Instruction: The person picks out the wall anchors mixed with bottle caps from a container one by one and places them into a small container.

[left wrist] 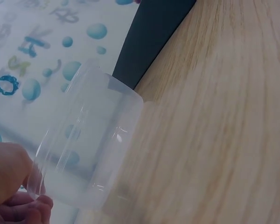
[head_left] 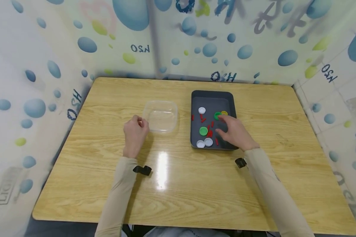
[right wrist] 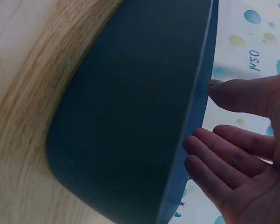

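My right hand [head_left: 236,132] is spread over the tray [head_left: 212,101], left hand [head_left: 134,135] pinching the tub [left wrist: 95,140]; caps [head_left: 203,131] seem light, stiff: grip rims.

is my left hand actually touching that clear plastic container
Touching. The left wrist view shows it: your left hand pinches the clear plastic container at its rim, with no gap between them.
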The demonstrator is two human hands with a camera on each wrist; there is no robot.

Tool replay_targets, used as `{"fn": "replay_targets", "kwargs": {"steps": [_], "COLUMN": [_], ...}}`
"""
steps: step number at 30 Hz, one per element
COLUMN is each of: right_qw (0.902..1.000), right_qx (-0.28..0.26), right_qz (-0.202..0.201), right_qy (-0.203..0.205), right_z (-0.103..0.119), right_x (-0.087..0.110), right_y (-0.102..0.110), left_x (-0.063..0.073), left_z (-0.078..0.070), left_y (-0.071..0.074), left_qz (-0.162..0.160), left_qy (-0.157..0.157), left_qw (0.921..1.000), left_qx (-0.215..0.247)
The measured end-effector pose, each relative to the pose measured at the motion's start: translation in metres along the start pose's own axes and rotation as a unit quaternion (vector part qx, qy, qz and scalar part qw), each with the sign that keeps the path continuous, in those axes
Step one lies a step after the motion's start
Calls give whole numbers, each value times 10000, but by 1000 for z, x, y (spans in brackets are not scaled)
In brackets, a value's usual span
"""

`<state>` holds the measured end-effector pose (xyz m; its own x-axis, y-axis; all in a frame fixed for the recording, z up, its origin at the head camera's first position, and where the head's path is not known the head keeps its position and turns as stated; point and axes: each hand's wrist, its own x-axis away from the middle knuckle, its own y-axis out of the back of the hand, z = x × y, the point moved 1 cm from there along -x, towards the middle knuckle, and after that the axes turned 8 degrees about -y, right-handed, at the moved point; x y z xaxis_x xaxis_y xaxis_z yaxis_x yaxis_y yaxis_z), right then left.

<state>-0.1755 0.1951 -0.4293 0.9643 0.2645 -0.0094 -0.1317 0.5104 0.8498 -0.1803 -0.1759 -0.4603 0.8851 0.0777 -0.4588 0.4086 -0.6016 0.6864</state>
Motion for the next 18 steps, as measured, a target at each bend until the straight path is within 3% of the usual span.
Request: {"fn": "replay_targets", "kwargs": {"steps": [11, 18], "right_qw": [9987, 9965], "right_qx": [149, 434], "right_qz": [414, 655], "right_qy": [-242, -284], "right_z": [0, 3], "right_x": [-18, -29], "right_y": [-8, -11], "left_x": [-2, 0], "left_z": [-1, 0], "left_y": [-1, -2], "left_qz": [-29, 83], "left_qy": [-25, 151], "left_qw": [10000, 9998], "left_qx": [39, 94]}}
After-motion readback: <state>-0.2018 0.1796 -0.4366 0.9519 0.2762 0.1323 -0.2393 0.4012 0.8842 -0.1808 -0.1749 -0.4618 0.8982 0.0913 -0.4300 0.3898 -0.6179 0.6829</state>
